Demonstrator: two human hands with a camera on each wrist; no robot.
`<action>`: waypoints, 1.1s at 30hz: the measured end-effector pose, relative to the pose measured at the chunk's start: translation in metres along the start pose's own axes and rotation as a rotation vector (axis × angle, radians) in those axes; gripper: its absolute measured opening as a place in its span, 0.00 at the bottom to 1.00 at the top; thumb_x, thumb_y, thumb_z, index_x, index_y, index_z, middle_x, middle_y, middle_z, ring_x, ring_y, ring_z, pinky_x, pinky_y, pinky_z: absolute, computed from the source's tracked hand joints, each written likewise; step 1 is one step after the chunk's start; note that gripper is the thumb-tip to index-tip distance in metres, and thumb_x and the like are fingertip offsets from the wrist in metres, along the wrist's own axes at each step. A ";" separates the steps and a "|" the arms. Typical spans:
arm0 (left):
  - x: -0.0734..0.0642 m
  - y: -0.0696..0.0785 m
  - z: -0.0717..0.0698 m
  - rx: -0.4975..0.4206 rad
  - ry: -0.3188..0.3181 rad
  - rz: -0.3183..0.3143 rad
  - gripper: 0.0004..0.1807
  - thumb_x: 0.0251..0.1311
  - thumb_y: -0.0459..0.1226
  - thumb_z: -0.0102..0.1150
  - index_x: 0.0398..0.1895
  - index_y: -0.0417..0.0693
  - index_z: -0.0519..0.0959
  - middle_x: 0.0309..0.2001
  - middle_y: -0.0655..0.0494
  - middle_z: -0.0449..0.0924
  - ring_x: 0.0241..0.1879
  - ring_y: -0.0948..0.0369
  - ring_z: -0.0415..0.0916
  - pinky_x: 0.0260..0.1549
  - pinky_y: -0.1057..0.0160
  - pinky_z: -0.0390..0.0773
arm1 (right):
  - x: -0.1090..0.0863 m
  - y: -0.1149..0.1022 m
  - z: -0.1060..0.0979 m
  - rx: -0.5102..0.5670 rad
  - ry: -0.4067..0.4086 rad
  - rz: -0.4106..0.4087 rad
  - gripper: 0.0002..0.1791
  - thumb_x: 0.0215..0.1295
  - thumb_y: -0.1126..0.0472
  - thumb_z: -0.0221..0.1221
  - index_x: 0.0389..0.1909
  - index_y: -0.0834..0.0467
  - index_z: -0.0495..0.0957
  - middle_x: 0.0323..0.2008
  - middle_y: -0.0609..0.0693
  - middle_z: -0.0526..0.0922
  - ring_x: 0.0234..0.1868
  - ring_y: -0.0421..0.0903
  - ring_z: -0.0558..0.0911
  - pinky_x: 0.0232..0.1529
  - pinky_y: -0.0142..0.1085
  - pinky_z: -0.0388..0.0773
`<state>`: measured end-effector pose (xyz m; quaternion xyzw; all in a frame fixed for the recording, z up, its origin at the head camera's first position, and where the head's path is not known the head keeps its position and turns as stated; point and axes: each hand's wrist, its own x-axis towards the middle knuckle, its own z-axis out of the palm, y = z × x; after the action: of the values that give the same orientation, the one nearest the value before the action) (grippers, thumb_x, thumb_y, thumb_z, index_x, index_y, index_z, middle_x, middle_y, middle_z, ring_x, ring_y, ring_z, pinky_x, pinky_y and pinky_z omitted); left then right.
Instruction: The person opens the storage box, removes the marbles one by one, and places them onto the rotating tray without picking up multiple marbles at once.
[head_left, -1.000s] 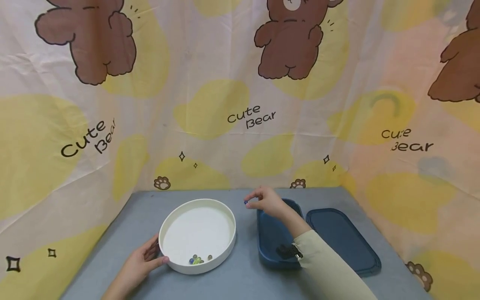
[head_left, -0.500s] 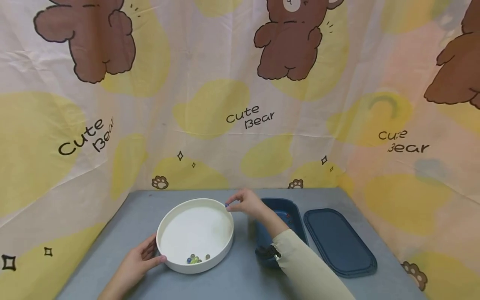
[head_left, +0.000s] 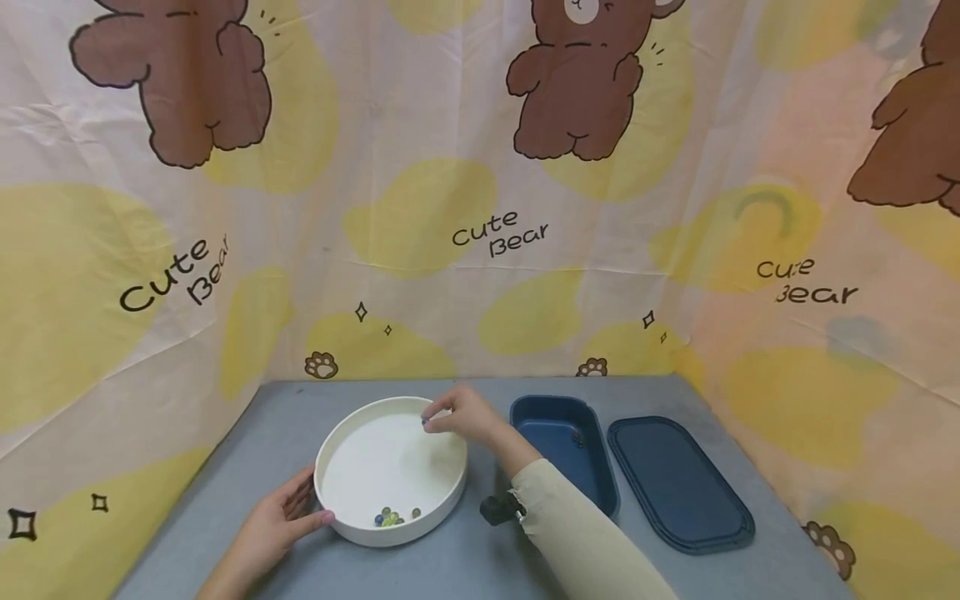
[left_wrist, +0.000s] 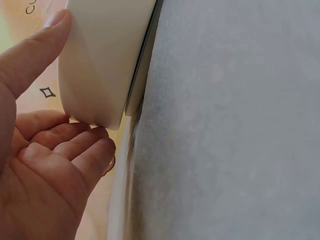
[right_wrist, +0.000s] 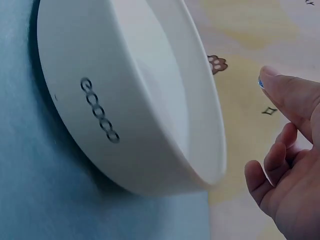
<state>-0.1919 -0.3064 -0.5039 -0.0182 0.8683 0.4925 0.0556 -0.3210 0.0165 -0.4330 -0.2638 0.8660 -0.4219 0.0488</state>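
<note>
A round white tray (head_left: 390, 458) with a low wall stands on the table. Several glass marbles (head_left: 390, 520), blue, yellow-green and brownish, lie together near its front wall. My left hand (head_left: 281, 518) holds the tray at its left front; in the left wrist view the thumb (left_wrist: 59, 22) is at the rim and the fingertips touch the outer wall lower down. Over the tray's back right part, my right hand (head_left: 468, 417) pinches a small blue marble (head_left: 425, 422). Mostly hidden by the thumb, a bit of blue marble (right_wrist: 260, 82) shows in the right wrist view.
A deep dark blue box (head_left: 551, 408) stands right of the tray, with a few small dark marbles (head_left: 577, 438) inside; the right sleeve covers part of it. Its flat blue lid (head_left: 682, 487) lies farther right. A printed bear curtain (head_left: 420, 275) encloses the table's back and sides.
My right hand has carried the blue marble leftward from beside the blue box, past the rim, to over the white tray. The left hand keeps its hold on the tray.
</note>
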 end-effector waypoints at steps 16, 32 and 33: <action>-0.003 0.001 -0.001 0.001 0.019 0.048 0.57 0.54 0.45 0.78 0.79 0.32 0.54 0.78 0.33 0.53 0.76 0.40 0.56 0.70 0.49 0.64 | 0.012 -0.007 0.020 -0.015 -0.008 0.000 0.08 0.58 0.60 0.74 0.39 0.56 0.91 0.41 0.43 0.89 0.52 0.43 0.79 0.61 0.42 0.77; 0.000 -0.001 0.003 0.008 0.018 -0.005 0.60 0.51 0.50 0.79 0.80 0.35 0.54 0.79 0.36 0.53 0.77 0.42 0.56 0.71 0.49 0.65 | -0.038 -0.001 -0.051 -0.066 -0.005 0.055 0.09 0.66 0.54 0.69 0.43 0.52 0.89 0.60 0.52 0.76 0.62 0.55 0.77 0.62 0.55 0.79; 0.000 0.000 0.003 0.009 0.019 -0.004 0.60 0.51 0.50 0.79 0.80 0.35 0.55 0.79 0.36 0.53 0.77 0.41 0.56 0.71 0.49 0.65 | -0.042 0.000 -0.055 -0.085 -0.006 0.049 0.08 0.66 0.55 0.69 0.43 0.51 0.89 0.58 0.51 0.77 0.58 0.54 0.78 0.58 0.53 0.80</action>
<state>-0.1913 -0.3039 -0.5058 -0.0243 0.8710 0.4883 0.0483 -0.3018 0.0761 -0.4043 -0.2455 0.8892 -0.3828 0.0507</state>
